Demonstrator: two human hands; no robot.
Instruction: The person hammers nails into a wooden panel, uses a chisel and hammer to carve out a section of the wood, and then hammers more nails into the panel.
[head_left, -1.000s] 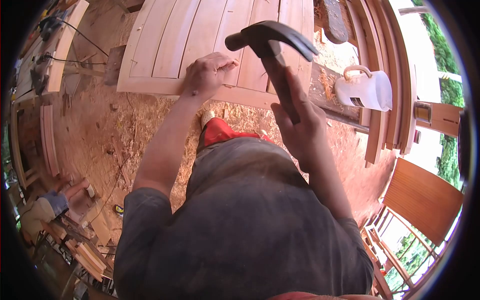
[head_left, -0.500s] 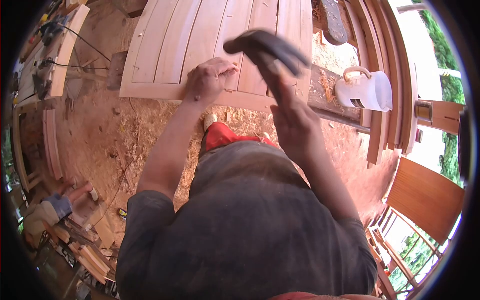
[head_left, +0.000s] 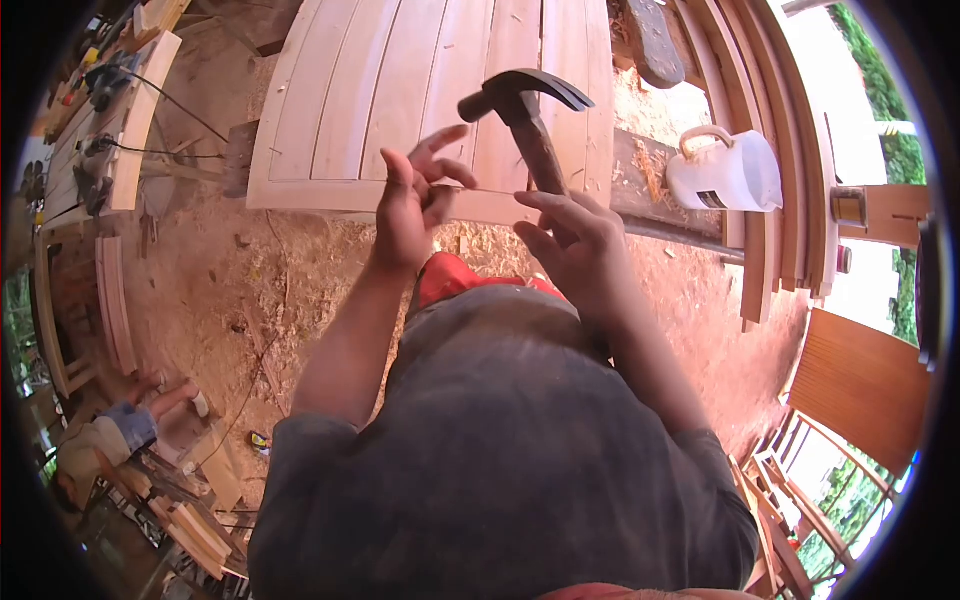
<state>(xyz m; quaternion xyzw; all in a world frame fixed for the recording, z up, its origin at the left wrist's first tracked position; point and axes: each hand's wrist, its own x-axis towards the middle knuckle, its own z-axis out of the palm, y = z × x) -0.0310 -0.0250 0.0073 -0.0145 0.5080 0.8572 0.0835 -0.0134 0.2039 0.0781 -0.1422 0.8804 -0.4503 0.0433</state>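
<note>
My left hand (head_left: 408,212) is raised over the near edge of a pale wooden panel (head_left: 400,110) made of long boards. Its fingers are spread apart, and nothing shows between them. In my right hand (head_left: 582,240) is a claw hammer (head_left: 540,155), gripped low on its wooden handle. The dark head is uppermost, with the claw pointing right and the striking face towards the left, above the panel. Small wood chips lie on the boards.
A white plastic jug (head_left: 725,172) stands right of the panel, by long stacked timbers (head_left: 790,130). Wood shavings (head_left: 270,290) cover the floor. Corded power tools rest on a bench (head_left: 135,120) at left. Another person (head_left: 125,425) is at lower left, near timber pieces.
My left hand has gone from a closed fist on the panel to spread fingers, lifted off it. The hammer, blurred by motion before, is now nearly still; my right hand sits slightly lower.
</note>
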